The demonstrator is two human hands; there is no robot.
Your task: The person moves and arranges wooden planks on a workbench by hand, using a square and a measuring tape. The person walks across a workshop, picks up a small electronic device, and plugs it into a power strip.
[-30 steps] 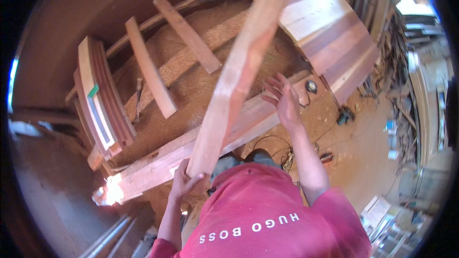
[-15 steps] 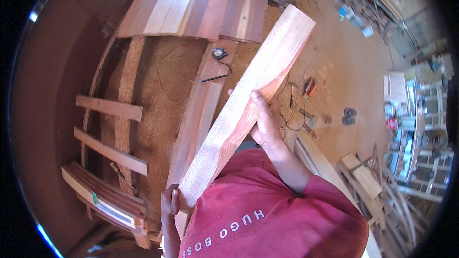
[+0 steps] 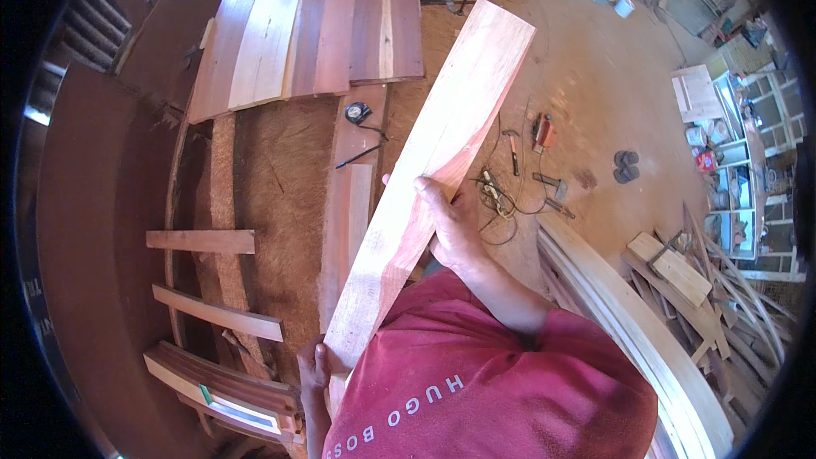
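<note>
A long, pale reddish wooden board (image 3: 442, 110) slants across the middle, its far end up and to the right. My right hand (image 3: 446, 221) grips it near mid-length, thumb lying on the top face. At the near end my left hand (image 3: 314, 365) is closed on the board's edge, by my red shirt. Beyond and left of the board, a plank (image 3: 361, 136) carries a tape measure (image 3: 358, 113) and a dark pencil-like stick (image 3: 359, 156). A shorter wooden strip (image 3: 359, 195) lies along that plank.
A panel of joined boards (image 3: 314, 25) stands at the far left. Left of me are wooden crosspieces (image 3: 217, 310) and stacked strips (image 3: 221, 391). On the floor at right lie a hammer (image 3: 512, 151), a red tool (image 3: 544, 132), cables and sandals (image 3: 626, 167). Long timbers (image 3: 629, 323) lie beside me.
My view has swung, so the surroundings have shifted, with the panel further left. Both hands still hold the board, now a little further left and slightly steeper in view.
</note>
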